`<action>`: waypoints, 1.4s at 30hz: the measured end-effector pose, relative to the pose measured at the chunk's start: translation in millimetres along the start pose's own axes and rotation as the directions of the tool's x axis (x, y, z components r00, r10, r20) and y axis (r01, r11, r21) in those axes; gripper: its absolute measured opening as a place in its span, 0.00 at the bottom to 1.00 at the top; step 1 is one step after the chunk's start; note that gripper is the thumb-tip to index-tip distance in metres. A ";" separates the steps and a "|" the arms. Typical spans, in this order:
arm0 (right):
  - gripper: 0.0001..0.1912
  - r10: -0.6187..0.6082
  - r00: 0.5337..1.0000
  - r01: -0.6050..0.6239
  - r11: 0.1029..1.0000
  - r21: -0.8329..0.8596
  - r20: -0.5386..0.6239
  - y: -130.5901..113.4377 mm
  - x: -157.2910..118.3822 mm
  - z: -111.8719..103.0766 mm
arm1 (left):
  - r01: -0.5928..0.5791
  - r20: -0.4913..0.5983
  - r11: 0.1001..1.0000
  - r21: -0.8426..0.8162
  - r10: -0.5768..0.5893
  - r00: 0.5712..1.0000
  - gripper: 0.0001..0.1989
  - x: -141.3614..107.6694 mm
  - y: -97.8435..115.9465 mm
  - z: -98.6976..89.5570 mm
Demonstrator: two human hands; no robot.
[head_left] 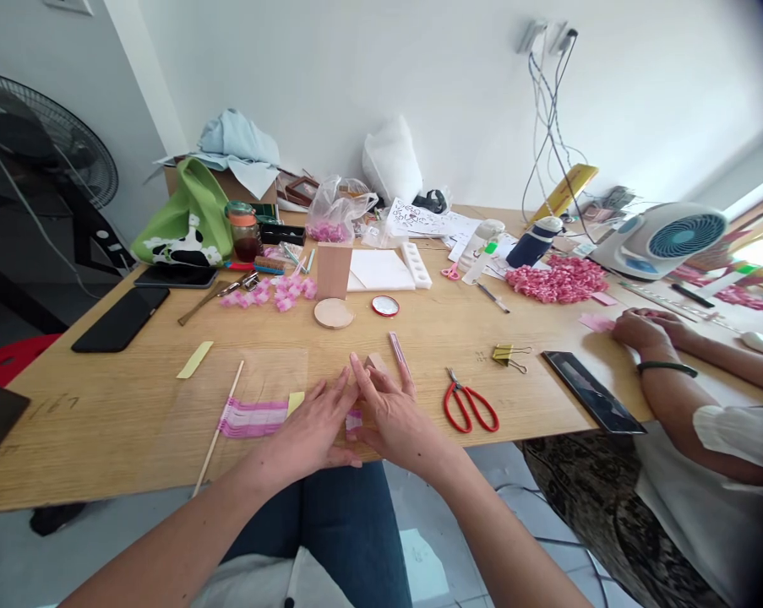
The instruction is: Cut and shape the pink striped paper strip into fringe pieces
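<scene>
Two bare hands are flanking a small pink strip (354, 420), the left hand (311, 426) and right hand (390, 414) spreading their fingers, grip unclear, a finger slip risking displacing it.

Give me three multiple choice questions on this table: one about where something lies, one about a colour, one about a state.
1. Where do the red scissors lie?
A in the cardboard box
B on the clear plastic sheet
C on the table, right of the right hand

2. What colour is the crinkly heap near the fan?
A green
B pink
C yellow

3. How is the glass jar?
A upright with its lid on
B on its side
C without a lid

Answers: 1 C, they lie on bare wood beside the hand; 2 B, the heap shows pink; 3 A, the jar stands capped.
</scene>
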State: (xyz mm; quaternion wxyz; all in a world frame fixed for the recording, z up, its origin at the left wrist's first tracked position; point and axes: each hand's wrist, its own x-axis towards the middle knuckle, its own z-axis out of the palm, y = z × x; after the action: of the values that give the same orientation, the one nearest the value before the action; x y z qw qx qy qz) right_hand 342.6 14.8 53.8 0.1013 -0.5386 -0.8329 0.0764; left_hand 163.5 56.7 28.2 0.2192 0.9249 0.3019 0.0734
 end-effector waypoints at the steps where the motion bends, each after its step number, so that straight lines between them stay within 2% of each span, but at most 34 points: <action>1: 0.55 -0.003 1.000 0.003 1.000 -0.016 -0.001 -0.5 -0.4 0.6 | 0.002 0.000 1.000 0.006 -0.002 1.000 0.63 0.2 0.8 -0.4; 5: 0.53 -0.008 1.000 0.008 0.998 -0.055 -0.006 0.0 -2.5 6.6 | 0.015 0.019 1.000 0.025 -0.015 1.000 0.59 0.5 4.3 -1.9; 10: 0.53 0.012 1.000 -0.013 0.999 -0.049 -0.020 2.3 -3.5 14.4 | -0.012 0.001 1.000 0.023 0.012 1.000 0.59 1.4 7.2 -6.5; 17: 0.59 0.016 0.999 -0.018 0.999 -0.049 -0.040 1.2 -3.3 14.1 | -0.013 -0.001 0.997 0.072 0.013 1.000 0.56 -2.7 8.6 -22.9; 19: 0.60 0.013 0.999 -0.016 0.998 -0.057 -0.049 0.9 -3.3 13.7 | -0.006 -0.024 0.992 0.130 0.010 1.000 0.50 -4.8 6.2 -25.7; 23: 0.64 0.004 0.996 -0.010 0.998 -0.063 -0.090 2.4 -2.9 17.1 | -0.046 -0.037 0.967 0.249 0.057 0.998 0.32 -6.9 -1.8 -23.9; 29: 0.67 0.003 0.993 -0.011 0.998 -0.069 -0.114 2.1 -3.1 17.3 | -0.082 -0.003 0.936 0.343 0.088 0.996 0.21 -6.1 -5.4 -16.0; 36: 0.67 0.006 0.995 -0.015 0.997 -0.081 -0.102 0.1 -4.1 12.7 | -0.097 -0.009 0.903 0.418 0.111 0.994 0.21 -8.4 -2.1 -13.5; 42: 0.68 0.001 0.995 -0.009 0.997 -0.078 -0.102 0.2 -4.6 13.6 | -0.063 -0.009 0.890 0.452 0.075 0.997 0.22 -11.3 0.6 -9.5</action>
State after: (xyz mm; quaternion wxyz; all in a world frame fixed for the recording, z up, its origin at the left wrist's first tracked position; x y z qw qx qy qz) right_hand 341.3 10.5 40.2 0.1220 -0.5475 -0.8277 0.0164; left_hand 152.1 53.0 37.0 -0.0080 0.9596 0.2804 0.0212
